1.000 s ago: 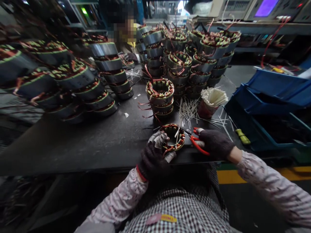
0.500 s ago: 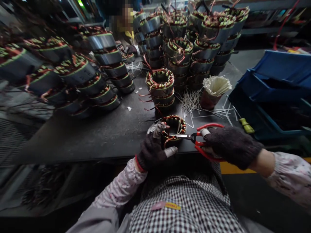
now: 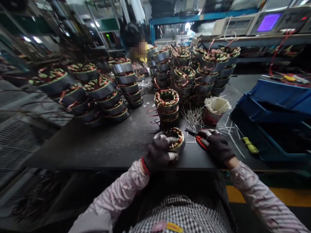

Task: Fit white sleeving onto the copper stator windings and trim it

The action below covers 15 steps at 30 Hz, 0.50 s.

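Left hand (image 3: pixel 159 152) grips 1 wound ring (image 3: pixel 180 147), right hand (image 3: pixel 217 145) clutches red-handled scissors (image 3: pixel 200 142). Ring's probably partway; can't tell which stacks (image 3: pixel 127 88) are finished.

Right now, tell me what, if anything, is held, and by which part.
The left hand holds the nearest wound ring by its left rim; the right hand holds the red-handled cutters by their handles.

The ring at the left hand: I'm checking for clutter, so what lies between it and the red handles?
In the head view, at least one short white stick lies on the tabletop between the ring and red handles.
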Available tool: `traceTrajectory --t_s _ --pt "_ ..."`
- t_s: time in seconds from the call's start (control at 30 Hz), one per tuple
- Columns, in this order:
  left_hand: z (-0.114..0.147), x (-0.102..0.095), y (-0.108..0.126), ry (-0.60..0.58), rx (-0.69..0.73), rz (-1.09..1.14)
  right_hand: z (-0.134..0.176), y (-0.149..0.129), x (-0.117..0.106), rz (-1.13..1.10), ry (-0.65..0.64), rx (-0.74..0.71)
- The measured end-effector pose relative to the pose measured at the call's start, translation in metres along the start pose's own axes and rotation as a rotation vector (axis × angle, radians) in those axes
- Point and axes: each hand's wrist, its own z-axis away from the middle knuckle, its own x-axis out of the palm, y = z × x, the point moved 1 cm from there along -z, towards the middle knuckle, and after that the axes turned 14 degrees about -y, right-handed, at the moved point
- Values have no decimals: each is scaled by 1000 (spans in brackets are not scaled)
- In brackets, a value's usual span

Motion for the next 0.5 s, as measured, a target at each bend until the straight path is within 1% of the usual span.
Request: traceTrajectory --t_s 0.07,0.13,0.17,0.23,0.27,0.3,0.33,0.4,0.43,0.47,0.5 --pt "3 -30 2 13 -22 124 0 3 5 -26 38 -6" --pt "-2 -69 13 33 -10 151 1 4 7 -34 60 -7" --pt "-9 -90 19 77 -2 112 1 4 7 -36 63 -9" --pt "-33 -128 30 183 62 -179 2 4 7 -48 57 -10" --pt "-50 -143 31 201 102 -332 2 4 6 -59 55 -11" --pt "-68 -155 30 208 97 -443 2 4 6 -72 55 -12" --pt "-88 -163 25 182 96 -528 2 3 6 -82 60 -13" --pt "-123 -171 11 84 -6 -587 2 3 7 -87 80 -12" --pt "-136 -171 3 5 -15 -589 2 3 8 -86 89 -11" --pt "-144 -168 -4 -51 -19 -581 2 3 8 -85 89 -13" --pt "-148 -163 -8 -68 -8 -571 2 3 9 -84 86 -13"
